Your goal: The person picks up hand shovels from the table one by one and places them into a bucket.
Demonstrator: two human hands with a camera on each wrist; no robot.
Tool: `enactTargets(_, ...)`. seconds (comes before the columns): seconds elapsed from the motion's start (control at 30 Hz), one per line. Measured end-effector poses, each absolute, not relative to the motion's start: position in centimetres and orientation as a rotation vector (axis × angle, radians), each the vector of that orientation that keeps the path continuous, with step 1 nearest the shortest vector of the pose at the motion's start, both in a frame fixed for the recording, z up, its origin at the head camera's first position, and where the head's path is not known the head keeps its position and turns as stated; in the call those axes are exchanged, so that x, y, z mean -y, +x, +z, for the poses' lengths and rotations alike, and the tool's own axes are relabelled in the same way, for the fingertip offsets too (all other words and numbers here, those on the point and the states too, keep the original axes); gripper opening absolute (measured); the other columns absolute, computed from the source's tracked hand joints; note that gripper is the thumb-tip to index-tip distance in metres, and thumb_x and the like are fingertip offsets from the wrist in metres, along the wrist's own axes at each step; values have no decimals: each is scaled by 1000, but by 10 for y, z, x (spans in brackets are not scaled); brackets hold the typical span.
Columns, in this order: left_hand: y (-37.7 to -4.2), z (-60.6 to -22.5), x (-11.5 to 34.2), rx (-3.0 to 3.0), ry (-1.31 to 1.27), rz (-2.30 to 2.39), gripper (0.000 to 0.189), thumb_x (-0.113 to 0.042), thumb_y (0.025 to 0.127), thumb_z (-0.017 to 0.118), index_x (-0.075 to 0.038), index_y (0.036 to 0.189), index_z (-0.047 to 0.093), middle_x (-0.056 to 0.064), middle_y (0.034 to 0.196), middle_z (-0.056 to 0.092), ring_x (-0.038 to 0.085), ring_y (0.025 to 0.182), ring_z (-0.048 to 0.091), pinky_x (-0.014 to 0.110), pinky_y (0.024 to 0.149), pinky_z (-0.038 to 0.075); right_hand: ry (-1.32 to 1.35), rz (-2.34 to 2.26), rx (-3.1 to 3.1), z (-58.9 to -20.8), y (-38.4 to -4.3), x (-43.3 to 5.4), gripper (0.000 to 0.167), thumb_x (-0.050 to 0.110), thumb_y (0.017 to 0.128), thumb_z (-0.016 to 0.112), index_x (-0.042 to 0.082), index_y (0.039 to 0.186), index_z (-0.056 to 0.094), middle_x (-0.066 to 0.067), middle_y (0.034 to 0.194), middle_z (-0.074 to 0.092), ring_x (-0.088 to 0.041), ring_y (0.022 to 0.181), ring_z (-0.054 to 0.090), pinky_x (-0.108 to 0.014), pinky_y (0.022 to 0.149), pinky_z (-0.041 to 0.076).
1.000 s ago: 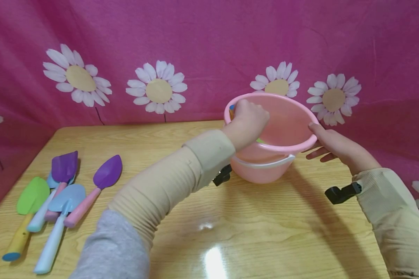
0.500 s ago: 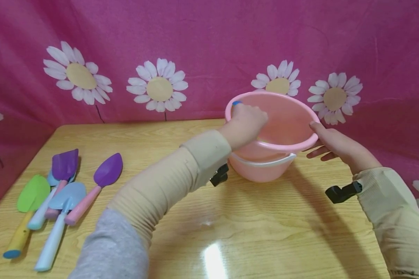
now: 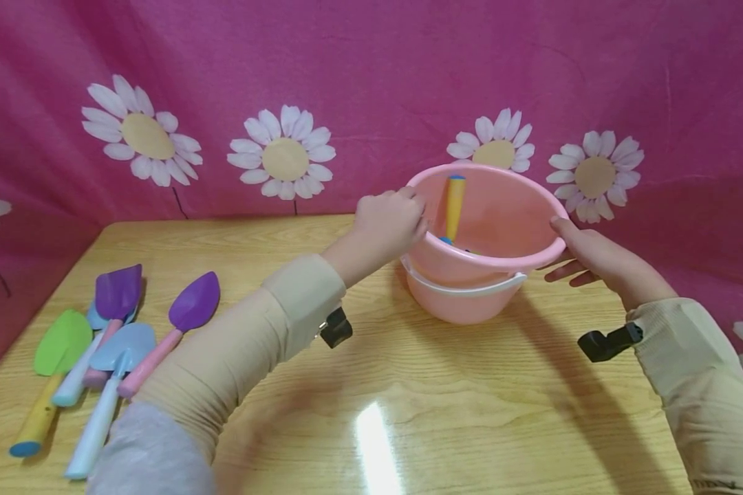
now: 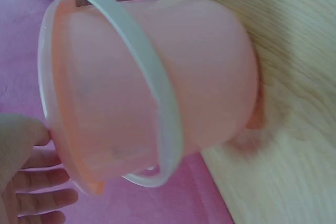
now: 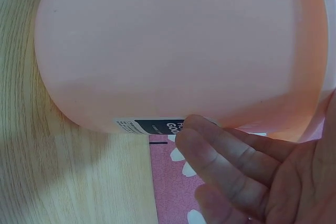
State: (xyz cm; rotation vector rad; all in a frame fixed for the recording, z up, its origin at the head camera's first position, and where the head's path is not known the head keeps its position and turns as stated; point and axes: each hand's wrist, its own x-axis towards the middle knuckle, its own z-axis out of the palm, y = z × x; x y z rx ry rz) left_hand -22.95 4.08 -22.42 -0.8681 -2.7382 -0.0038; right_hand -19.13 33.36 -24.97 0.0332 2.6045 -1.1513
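Pink flowered curtain (image 3: 371, 62) behind, wood-grain table (image 3: 470, 399) below.

Our bucket (image 3: 461, 309) is on the far part of the table, just right of middle, mouth up. White carry handle (image 3: 470, 291) hangs at 6 o'clock on its outside. In the mouth we have a yellow handle (image 3: 455, 206), off-center toward 9, long axis close to upright, top tipped slightly to 12–1. Can't make out what's at its foot.

Key relation: the yellow handle sits on the left hand (image 3: 386, 218) side, so that's our nearer hand. It's at the bucket's 9 o'clock, by the rim, fingers loose, nothing visible in its grip; contact unclear. Right hand (image 3: 594, 254), 3–4 o'clock, pinches the rim, thumb on top, fingers along the outer wall.

Farther out at 8 o'clock, well apart: a pile of trowels (image 3: 124, 347), blades toward 1, grips toward 7. Left arm is nearer those too.
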Motion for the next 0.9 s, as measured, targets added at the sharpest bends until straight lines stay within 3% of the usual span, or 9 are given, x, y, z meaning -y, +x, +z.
enactTargets(0.5, -231, -262, 3, 2715, -643, -69, 25, -27, 86, 53, -4, 85, 60, 9, 80, 58, 25, 66, 58, 40, 48, 46, 41, -1147, -2609, -251, -191, -332, 72, 54, 92, 17, -6, 123, 39, -15, 103, 62, -23, 82, 63, -38, 65, 48)
enactTargets(0.77, -234, -275, 29, 2800, -539, -68, 24, -27, 84, 56, -5, 77, 57, 5, 70, 53, 18, 54, 52, 36, 41, 42, 40, -1153, -2603, -252, -192, -334, 74, 57, 91, 18, -5, 125, 38, -17, 106, 61, -24, 83, 63, -38, 65, 47)
enactTargets(0.9, -235, -280, 46, 2878, -482, -52, 24, -29, 86, 55, -5, 81, 58, 5, 71, 54, 18, 57, 52, 36, 43, 42, 27, -1151, -2606, -252, -192, -335, 75, 57, 91, 16, -6, 125, 39, -17, 106, 61, -22, 82, 63, -38, 65, 47)
